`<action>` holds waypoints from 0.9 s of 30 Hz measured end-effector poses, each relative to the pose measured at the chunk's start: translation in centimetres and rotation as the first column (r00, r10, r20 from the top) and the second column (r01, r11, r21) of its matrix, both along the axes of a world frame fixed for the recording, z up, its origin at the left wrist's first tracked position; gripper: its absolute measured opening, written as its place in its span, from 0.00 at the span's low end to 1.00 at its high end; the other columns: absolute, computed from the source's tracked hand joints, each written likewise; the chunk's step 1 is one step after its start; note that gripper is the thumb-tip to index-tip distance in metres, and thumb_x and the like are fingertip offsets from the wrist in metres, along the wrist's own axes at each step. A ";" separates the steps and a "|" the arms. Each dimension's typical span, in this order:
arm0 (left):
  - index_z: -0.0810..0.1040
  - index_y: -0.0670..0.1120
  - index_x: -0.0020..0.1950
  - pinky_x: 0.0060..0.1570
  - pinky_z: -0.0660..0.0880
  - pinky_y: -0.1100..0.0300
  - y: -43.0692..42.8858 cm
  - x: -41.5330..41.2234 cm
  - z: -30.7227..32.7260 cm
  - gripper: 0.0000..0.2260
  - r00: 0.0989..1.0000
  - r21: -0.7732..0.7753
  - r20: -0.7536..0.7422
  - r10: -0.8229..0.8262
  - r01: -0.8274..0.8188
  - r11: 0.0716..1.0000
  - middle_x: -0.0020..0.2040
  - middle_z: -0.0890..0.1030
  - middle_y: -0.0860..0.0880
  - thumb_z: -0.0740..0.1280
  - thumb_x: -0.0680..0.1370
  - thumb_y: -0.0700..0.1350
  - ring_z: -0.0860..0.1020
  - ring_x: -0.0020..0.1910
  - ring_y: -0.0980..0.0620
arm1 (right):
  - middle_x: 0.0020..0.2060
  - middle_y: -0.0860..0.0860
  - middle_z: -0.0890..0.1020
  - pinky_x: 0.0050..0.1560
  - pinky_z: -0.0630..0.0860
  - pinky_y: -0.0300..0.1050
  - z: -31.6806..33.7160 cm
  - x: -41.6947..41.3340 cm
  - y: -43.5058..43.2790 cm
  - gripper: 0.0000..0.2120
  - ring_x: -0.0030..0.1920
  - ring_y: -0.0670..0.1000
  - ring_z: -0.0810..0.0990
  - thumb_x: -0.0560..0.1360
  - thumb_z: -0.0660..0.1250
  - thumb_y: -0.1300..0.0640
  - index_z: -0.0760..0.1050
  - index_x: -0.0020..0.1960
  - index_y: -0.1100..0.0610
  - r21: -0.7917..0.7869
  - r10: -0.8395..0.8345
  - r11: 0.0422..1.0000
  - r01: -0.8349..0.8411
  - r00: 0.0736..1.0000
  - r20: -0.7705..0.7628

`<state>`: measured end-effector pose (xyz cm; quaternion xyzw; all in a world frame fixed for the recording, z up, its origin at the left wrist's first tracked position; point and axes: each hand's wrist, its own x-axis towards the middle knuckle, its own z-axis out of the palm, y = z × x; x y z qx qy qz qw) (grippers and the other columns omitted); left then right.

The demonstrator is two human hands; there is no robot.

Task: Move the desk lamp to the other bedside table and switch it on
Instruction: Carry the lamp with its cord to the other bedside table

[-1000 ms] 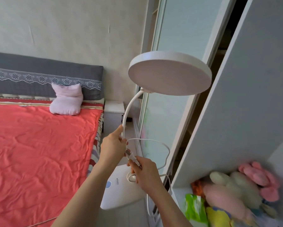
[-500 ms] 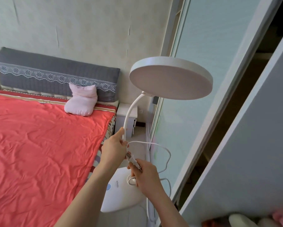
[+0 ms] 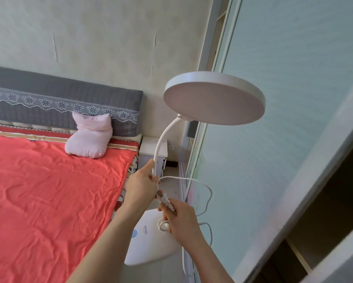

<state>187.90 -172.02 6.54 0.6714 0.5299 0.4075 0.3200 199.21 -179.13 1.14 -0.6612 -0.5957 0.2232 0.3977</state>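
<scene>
The white desk lamp [image 3: 213, 99] is held in the air, with a round flat head, a curved neck and a broad base [image 3: 149, 248] bearing a blue button. My left hand [image 3: 141, 186] grips the neck low down. My right hand [image 3: 180, 219] holds the lamp's plug and cord [image 3: 202, 182], which loops to the right of the neck. The white bedside table [image 3: 151, 146] stands ahead in the corner, between the bed and the sliding door, partly hidden behind the lamp neck.
A bed with a red cover [image 3: 49, 197] fills the left; a pink pillow [image 3: 90, 139] lies at the grey headboard [image 3: 59, 99]. A frosted sliding wardrobe door [image 3: 283, 119] runs along the right. A wall socket [image 3: 172, 147] sits beside the table. The floor strip between them is narrow.
The view has swung left and forward along the bed's side; the soft toys at the lower right have left the frame. The bedside table appears nearer. Both hands keep their hold.
</scene>
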 end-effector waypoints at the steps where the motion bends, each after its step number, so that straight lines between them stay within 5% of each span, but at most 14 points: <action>1: 0.75 0.50 0.64 0.43 0.82 0.45 1.8 -0.1 0.3 0.17 1.000 0.009 -0.008 -0.007 0.007 1.000 0.40 0.82 0.43 0.63 0.78 0.35 0.84 0.39 0.41 | 0.28 0.45 0.75 0.36 0.70 0.40 0.2 -0.1 1.8 0.12 0.28 0.44 0.71 0.79 0.61 0.50 0.76 0.38 0.49 0.007 -0.006 1.000 0.006 1.000 -0.001; 27: 0.75 0.53 0.63 0.42 0.82 0.47 30.4 7.2 -0.1 0.17 0.999 -0.015 -0.048 -0.006 0.006 1.000 0.42 0.83 0.45 0.62 0.78 0.37 0.83 0.38 0.45 | 0.29 0.46 0.75 0.39 0.73 0.45 -0.3 7.0 30.4 0.12 0.29 0.47 0.72 0.79 0.61 0.50 0.76 0.39 0.50 -0.017 -0.005 1.000 0.005 1.000 0.000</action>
